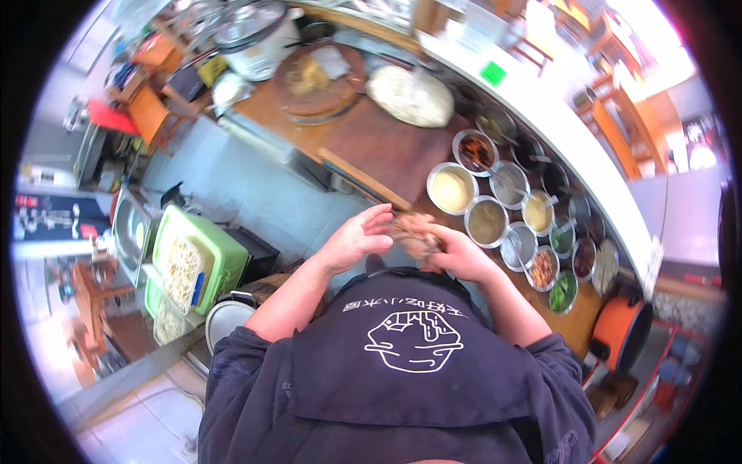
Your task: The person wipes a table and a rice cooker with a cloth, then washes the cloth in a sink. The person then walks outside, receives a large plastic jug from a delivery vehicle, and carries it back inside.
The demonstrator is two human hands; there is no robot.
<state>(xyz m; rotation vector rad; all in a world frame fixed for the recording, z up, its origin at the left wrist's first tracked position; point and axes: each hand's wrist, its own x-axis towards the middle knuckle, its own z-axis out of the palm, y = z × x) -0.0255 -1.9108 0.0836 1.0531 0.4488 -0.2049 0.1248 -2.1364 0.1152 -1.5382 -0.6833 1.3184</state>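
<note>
In front of a dark printed apron, my right hand [464, 252] holds a blurred pinkish-brown clump [417, 235], perhaps raw meat; blur hides just what it is. Beside it my left hand [362, 240] has its fingers apart and seems to hold nothing; whether its fingertips touch the clump cannot be told. Both hands are near the edge of a brown wooden counter [388, 151]. Close to my right hand stand a metal pot of grey-brown contents [486, 221] and a metal pot of pale yellow liquid [453, 188].
Several metal pots, one with chopped greens [563, 292], line the right side. Farther along the counter are a white oval mass [410, 95], a round chopping board [290, 98] and a rice cooker [252, 40]. Noodles [184, 269] lie by a green bin [223, 249] at left.
</note>
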